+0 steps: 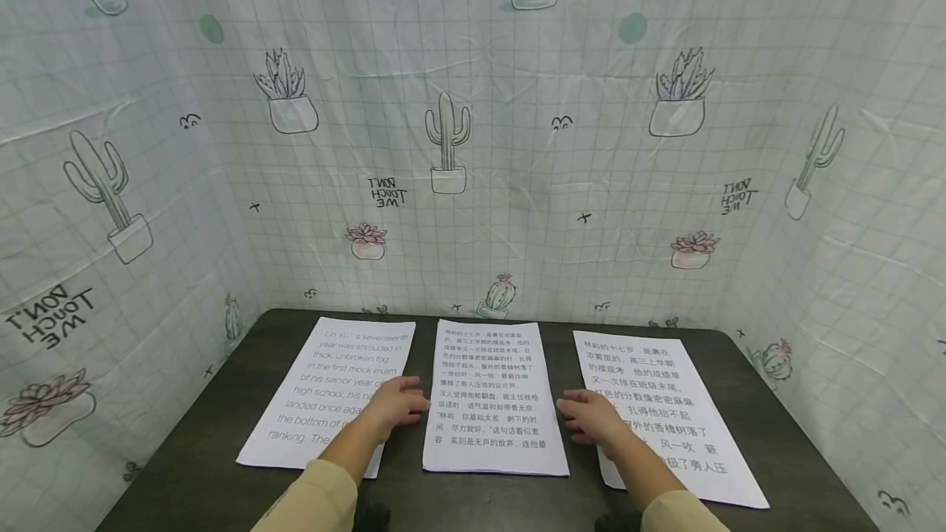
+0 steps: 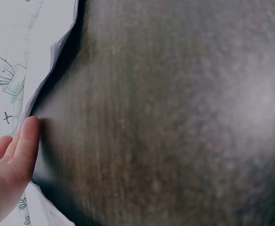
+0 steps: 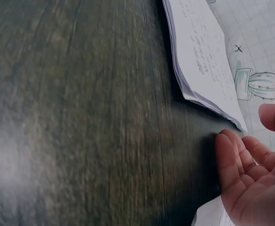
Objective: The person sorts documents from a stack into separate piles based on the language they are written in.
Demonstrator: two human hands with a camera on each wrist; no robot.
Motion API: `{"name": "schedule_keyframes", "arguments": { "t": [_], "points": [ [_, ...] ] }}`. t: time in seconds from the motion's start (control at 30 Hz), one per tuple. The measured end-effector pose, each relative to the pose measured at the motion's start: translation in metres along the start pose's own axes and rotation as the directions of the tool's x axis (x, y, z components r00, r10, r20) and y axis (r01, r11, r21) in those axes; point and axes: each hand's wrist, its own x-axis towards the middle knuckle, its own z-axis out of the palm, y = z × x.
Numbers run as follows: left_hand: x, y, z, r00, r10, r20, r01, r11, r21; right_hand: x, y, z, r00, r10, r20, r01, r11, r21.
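Left hand (image 1: 397,403): fingers loosely extended, nothing in the grasp; its fingertips reach the near long edge of the middle stack (image 1: 488,401), though contact cannot be told.
Right hand (image 1: 594,417): fingers relaxed and slightly bent, holding nothing; its fingertips stand just beside the opposite long edge of that same stack.
Middle stack: printed paper lying flat on the dark table (image 1: 473,507), between the two hands, its longer sides facing the fingertips.
Left stack (image 1: 310,392): on the outer side of the left hand, which overlaps its inner margin in the head view.
Right stack (image 1: 672,417): partly under the line of the right hand and forearm, spreading away to their outer side.
Weight: probably light — several sheets show at the edge beside the right fingertips, yet the pile is thin.
Stiffness: likely floppy if raised from one end; the edge by the left fingertips already looks wavy.
Slip: loose sheets may slide over one another; no binding can be made out.
Fragility: creases and bent corners seem the main risk.
Hold: best taken by both long edges, about midway — fingertips under, thumbs on top, pressing lightly and evenly.
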Motion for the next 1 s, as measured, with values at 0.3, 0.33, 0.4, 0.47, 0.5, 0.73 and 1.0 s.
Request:
{"name": "schedule_keyframes", "arguments": {
  "t": [0.3, 0.33, 0.4, 0.47, 0.5, 0.73, 1.0],
  "points": [
    [0.0, -0.006, 0.003, 1.0, -0.022, -0.013, 0.022, 1.0, 0.008, -0.002, -0.002, 0.008, 0.999, 0.013, -0.034, -0.016, 0.996, -0.086],
    [0.0, -0.006, 0.003, 1.0, -0.023, -0.014, 0.023, 1.0, 0.008, -0.001, -0.002, 0.009, 0.999, 0.013, -0.039, -0.017, 0.996, -0.092],
    [-0.001, -0.006, 0.004, 1.0, -0.022, -0.012, 0.022, 1.0, 0.006, -0.001, -0.002, 0.011, 0.999, 0.014, -0.046, -0.018, 0.994, -0.105],
    [-0.002, -0.005, 0.006, 1.0, -0.018, -0.013, 0.018, 1.0, 0.004, -0.001, -0.002, 0.013, 0.998, 0.012, -0.056, -0.018, 0.993, -0.115],
    [-0.002, -0.005, 0.007, 1.0, -0.016, -0.014, 0.016, 1.0, 0.007, -0.001, -0.002, 0.013, 0.998, 0.009, -0.059, -0.016, 0.993, -0.121],
    [0.0, -0.01, 0.013, 0.998, 0.001, -0.055, 0.001, 0.999, 0.047, 0.001, -0.003, 0.02, 0.995, -0.008, -0.099, -0.013, 0.977, -0.211],
    [-0.001, -0.011, 0.022, 0.993, 0.012, -0.12, 0.001, 0.994, 0.111, -0.001, -0.001, 0.026, 0.986, -0.08, -0.144, 0.04, 0.963, -0.266]
  ]
}}
